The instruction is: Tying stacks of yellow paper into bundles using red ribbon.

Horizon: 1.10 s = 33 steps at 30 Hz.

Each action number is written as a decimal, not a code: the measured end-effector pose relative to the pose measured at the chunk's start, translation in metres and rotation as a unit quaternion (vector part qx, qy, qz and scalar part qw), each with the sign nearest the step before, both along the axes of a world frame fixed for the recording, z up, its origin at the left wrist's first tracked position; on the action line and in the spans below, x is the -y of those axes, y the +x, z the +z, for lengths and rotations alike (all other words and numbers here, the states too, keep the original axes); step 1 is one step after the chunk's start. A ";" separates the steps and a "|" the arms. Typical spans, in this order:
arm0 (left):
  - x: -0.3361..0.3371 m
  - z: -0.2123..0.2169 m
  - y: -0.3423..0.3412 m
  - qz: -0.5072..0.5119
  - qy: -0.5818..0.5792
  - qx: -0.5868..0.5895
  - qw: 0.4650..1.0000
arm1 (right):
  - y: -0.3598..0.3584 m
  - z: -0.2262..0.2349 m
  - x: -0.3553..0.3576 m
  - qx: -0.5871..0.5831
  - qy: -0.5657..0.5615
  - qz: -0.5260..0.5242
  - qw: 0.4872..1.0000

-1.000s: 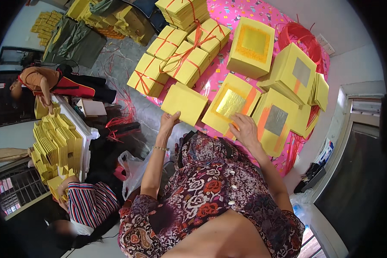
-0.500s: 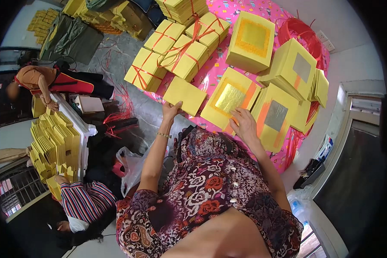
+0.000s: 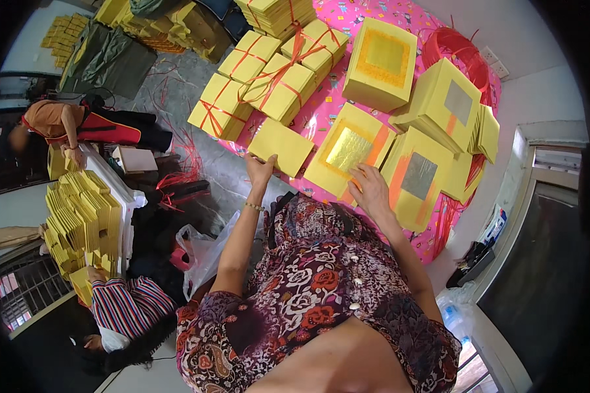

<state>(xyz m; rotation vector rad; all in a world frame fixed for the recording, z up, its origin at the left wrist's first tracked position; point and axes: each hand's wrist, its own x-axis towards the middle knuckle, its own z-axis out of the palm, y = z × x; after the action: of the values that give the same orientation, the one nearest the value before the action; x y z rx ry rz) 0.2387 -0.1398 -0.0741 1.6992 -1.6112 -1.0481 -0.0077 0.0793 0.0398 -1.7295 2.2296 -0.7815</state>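
A small stack of plain yellow paper (image 3: pixel 282 145) lies at the near left edge of the pink cloth. My left hand (image 3: pixel 261 169) grips its near left corner, thumb on top and fingers at the side. To its right sits a stack of yellow joss paper (image 3: pixel 349 149) with a gold foil square and an orange band. Bent over that stack's near right part, my right hand (image 3: pixel 372 191) has its fingertips on the top sheet and its thumb tucked close. Beside it lies another yellow paper stack (image 3: pixel 418 177) with a silver foil square.
Yellow bundles (image 3: pixel 280 84) tied with red strips stand farther back on the pink cloth (image 3: pixel 337 69). A taller gold-foil stack (image 3: pixel 380 65) and a red coil of strip (image 3: pixel 453 52) lie at the right. Two people work left at a table (image 3: pixel 115 180) piled with folded yellow paper.
The view shifts very slightly. Both hands keep nearly the same places, and the right fingers stay on the gold-foil stack.
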 end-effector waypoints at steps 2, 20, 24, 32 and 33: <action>-0.003 0.009 -0.004 0.000 0.003 0.024 1.000 | -0.001 -0.001 -0.001 -0.002 0.007 -0.002 1.000; -0.042 0.122 -0.062 -0.600 -0.198 0.004 0.775 | 0.019 0.013 -0.021 0.020 0.079 0.024 0.996; -0.051 0.118 -0.072 -0.650 -0.190 0.042 0.734 | 0.018 0.014 -0.021 0.010 0.104 0.034 0.994; -0.041 0.105 -0.074 -0.651 -0.168 0.042 0.739 | 0.006 0.019 -0.022 0.062 0.090 0.041 0.993; -0.040 0.105 -0.074 -0.649 -0.148 0.026 0.746 | 0.005 0.020 -0.022 0.078 0.083 0.037 0.993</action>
<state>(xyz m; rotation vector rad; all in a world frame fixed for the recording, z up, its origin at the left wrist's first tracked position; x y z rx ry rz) 0.1645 -0.1000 0.0312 0.1578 -2.8464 -1.1376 -0.0030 0.1009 0.0600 -1.6057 2.0516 -0.6695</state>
